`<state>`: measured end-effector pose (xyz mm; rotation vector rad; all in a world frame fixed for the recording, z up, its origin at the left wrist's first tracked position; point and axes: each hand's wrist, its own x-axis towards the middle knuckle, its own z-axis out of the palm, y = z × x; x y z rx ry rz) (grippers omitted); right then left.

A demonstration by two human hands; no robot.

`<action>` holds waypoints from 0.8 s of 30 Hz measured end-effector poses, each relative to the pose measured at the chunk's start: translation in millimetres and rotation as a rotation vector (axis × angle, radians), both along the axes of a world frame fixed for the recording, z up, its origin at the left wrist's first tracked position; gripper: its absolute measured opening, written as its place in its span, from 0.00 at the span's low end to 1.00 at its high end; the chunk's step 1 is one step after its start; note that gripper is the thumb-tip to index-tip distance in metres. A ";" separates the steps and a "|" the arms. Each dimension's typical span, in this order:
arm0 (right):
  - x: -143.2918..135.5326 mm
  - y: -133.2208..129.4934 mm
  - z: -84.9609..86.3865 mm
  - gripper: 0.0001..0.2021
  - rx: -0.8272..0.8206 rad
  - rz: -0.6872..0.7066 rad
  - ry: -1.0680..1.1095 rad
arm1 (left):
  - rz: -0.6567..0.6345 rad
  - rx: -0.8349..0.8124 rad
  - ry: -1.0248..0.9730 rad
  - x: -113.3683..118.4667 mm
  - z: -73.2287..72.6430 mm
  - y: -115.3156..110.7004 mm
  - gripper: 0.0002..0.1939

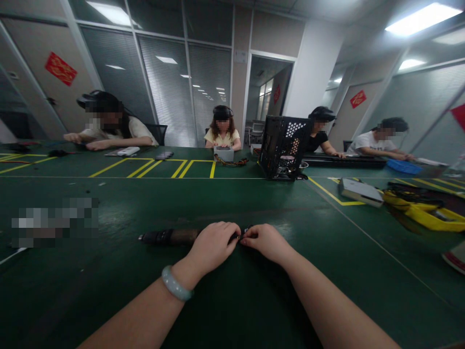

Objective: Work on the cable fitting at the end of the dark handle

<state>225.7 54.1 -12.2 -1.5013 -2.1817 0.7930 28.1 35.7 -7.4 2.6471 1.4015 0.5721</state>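
1. The table [145, 291] has a smooth, dark green top, marked with strips of yellow tape [108, 167].
2. A rounded, pale green bracelet [176, 285] with a polished, speckled surface circles the left wrist.
3. The computer case [271, 145] is black and boxy, its panel punched with holes; a grey metal box [223, 154] with bundled wires stands left of it.
4. The cylindrical tool [183, 236] is dark and slim, with a brownish middle, a ringed black front and a narrow metallic tip pointing left. It lies on the table before the person, its right end under the left hand.
5. The left hand [214, 247] curls closed over the tool; the right hand [268, 243] meets it, thumb and fingers pinched at a small dark piece [248, 229], too small to identify.
6. Counted: one tool, one case, one yellow tray [432, 216], one blue tray [404, 166], four co-workers [222, 139].
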 end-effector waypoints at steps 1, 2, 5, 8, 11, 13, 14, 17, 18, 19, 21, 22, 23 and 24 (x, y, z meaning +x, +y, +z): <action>0.0 0.1 0.0 0.07 0.001 -0.001 0.000 | -0.004 -0.003 -0.004 -0.1 0.3 0.0 0.07; 0.0 0.2 0.0 0.07 0.002 -0.002 0.000 | -0.009 -0.006 -0.007 -0.1 0.7 0.0 0.07; 0.0 0.3 0.2 0.08 0.004 -0.001 0.004 | -0.021 0.000 -0.009 -0.2 1.5 -0.5 0.07; -0.3 -0.2 0.8 0.08 -0.002 -0.002 0.004 | -0.010 0.014 0.002 -0.1 1.0 -1.3 0.07; -0.8 -1.2 1.6 0.08 -0.011 -0.008 0.002 | 0.020 0.016 0.015 0.1 -0.1 -1.7 0.08; -0.8 -1.7 1.9 0.08 -0.007 -0.012 0.000 | 0.025 0.017 0.013 0.0 -0.8 -1.5 0.07; -0.7 -1.8 2.0 0.08 -0.003 -0.012 0.000 | 0.020 0.016 0.010 -0.1 -1.0 -1.3 0.07; -0.4 -1.8 1.7 0.08 0.000 -0.002 0.008 | 0.001 0.011 0.004 -0.3 -1.2 -0.2 0.07; -0.3 -1.7 1.7 0.08 -0.001 0.001 0.009 | -0.003 0.009 0.004 -0.4 -1.2 0.1 0.07; -0.2 -1.7 1.6 0.08 -0.003 0.003 0.009 | -0.003 0.008 0.004 -0.4 -1.2 0.4 0.07; -0.3 -1.6 1.7 0.08 -0.005 0.000 0.005 | -0.008 0.007 0.007 -0.3 -1.0 0.8 0.07; -0.4 -1.6 1.7 0.08 -0.004 -0.002 0.003 | -0.012 0.009 0.009 -0.2 -0.9 0.8 0.07; -0.4 -1.6 1.7 0.08 -0.004 -0.003 0.003 | -0.015 0.011 0.009 0.0 -0.9 0.8 0.07; -0.4 -1.6 1.6 0.08 -0.004 -0.004 0.003 | -0.016 0.015 0.009 0.2 -0.9 0.7 0.07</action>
